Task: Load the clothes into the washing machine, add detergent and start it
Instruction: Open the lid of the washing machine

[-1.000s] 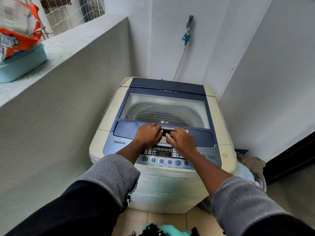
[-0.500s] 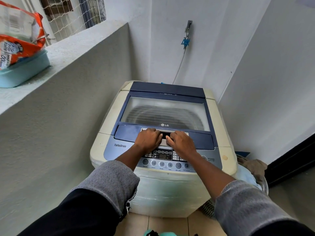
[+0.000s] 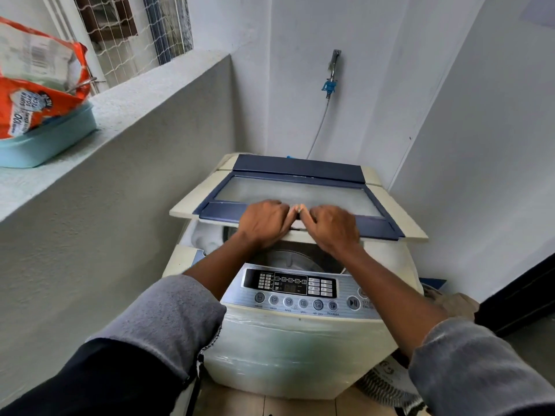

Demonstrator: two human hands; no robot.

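White-walled corner; washing machine (image 3: 294, 340) | lid (image 3: 300, 192) tilted up | left hand (image 3: 264, 225); right hand (image 3: 333, 231); both grip its front edge

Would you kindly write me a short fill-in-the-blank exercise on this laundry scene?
1. The left hand and right hand grip the front edge of the partly open ___.
2. The detergent bag sits in a tub on the ledge, on the person's ___.
3. The tap on the wall carries a ___ fitting.
Missing words: lid; left; blue.
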